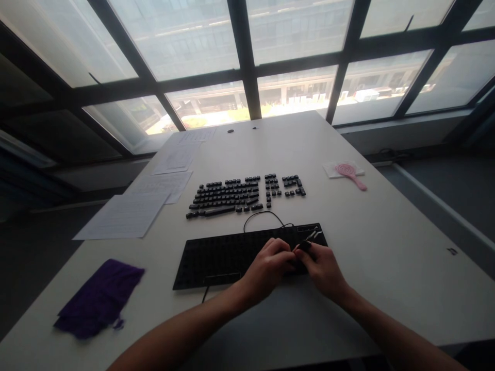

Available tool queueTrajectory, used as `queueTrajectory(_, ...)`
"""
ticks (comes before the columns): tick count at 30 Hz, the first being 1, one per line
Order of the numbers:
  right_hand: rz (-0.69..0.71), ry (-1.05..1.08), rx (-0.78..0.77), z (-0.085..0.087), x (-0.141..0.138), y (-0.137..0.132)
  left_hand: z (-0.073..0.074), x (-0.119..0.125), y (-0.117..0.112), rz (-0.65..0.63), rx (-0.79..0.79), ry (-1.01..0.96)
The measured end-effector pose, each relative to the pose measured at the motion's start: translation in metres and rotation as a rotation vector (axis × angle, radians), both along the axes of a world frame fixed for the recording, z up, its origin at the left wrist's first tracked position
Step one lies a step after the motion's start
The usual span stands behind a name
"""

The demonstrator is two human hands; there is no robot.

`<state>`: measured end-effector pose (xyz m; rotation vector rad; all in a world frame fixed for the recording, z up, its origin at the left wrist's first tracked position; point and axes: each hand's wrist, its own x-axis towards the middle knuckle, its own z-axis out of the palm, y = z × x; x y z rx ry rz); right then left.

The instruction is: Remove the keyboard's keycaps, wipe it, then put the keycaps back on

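On the white table lies a black keyboard base (216,257), bare of its keycaps. Over its right part my two hands meet, fingertips close together. My right hand (323,268) is closed on a keycap puller (307,243), its shiny metal wires pointing up and to the right. Curled fingers hide whatever my left hand (270,265) pinches, if anything. Beyond the base, loose black keycaps (226,196) are set out in rows that follow a keyboard's layout. A thin black cable (257,215) loops behind the base.
At left lie a crumpled purple cloth (102,296) and several printed sheets (124,216). A pink hairbrush (351,174) rests on a white packet (331,170) at right. A small dark item (451,251) sits near the right edge. Windows stand behind the table (386,288).
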<state>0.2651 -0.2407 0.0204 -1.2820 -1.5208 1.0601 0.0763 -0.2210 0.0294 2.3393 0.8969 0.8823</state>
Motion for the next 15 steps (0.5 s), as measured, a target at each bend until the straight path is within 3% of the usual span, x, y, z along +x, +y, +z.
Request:
queueTrajectory(6, -0.064, 0.136, -0.055, 0.004, 0.003, 0.002, 0.026, 0.003, 0.022, -0.167, -0.445, -0.101)
queueTrajectory(8, -0.069, 0.198, -0.083, 0.005, 0.004, 0.003, 0.031, 0.005, 0.038, -0.152, -0.509, -0.146)
queueTrajectory(11, -0.103, 0.279, -0.113, 0.007, 0.006, 0.005, 0.028, 0.007, 0.078, 0.086, -0.334, -0.13)
queueTrajectory(13, -0.133, 0.309, -0.119, 0.007, 0.007, 0.006, 0.019, 0.006, 0.109, 0.253, -0.135, -0.035)
queueTrajectory(15, -0.144, 0.308, -0.113, 0.006, 0.008, 0.007, 0.007, 0.004, 0.135, 0.335, 0.003, 0.096)
